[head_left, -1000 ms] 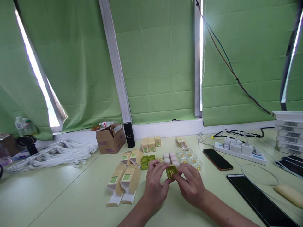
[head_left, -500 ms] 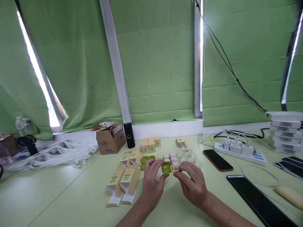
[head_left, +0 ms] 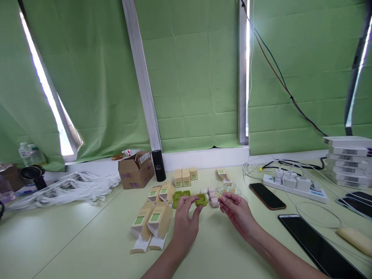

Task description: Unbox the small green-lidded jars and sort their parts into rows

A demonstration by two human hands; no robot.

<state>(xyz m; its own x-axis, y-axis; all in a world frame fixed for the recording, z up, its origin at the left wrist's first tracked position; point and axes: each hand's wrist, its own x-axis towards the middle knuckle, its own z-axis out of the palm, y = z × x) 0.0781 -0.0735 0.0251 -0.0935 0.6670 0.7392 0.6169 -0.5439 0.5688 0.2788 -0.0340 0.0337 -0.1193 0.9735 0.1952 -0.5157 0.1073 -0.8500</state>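
My left hand (head_left: pixel 186 220) pinches a small olive-green case (head_left: pixel 201 200) between thumb and fingers, low over the table. To its right, my right hand (head_left: pixel 236 213) holds a small pale yellow loop (head_left: pixel 217 195) at its fingertips, apart from the case. More green cases (head_left: pixel 181 194) lie just behind my left hand. Small white and pink pieces (head_left: pixel 214 202) sit between the hands. Clear round plastic containers (head_left: pixel 229 188) are partly hidden behind my right hand. Left of my left hand lie several beige cartons (head_left: pixel 159 219), the front ones with open white flaps.
A cardboard box (head_left: pixel 136 172) and black cylinder (head_left: pixel 158 166) stand at the back, near small beige boxes (head_left: pixel 182 178). White cables (head_left: pixel 72 188) pile up at left. Phones (head_left: pixel 267 196), a tablet (head_left: pixel 316 248), a power strip (head_left: pixel 295 188) and stacked white boxes (head_left: pixel 348 162) occupy the right.
My left hand and the green case have shifted slightly left and back. The yellow loop has moved away from the case, up and right, with my right hand.
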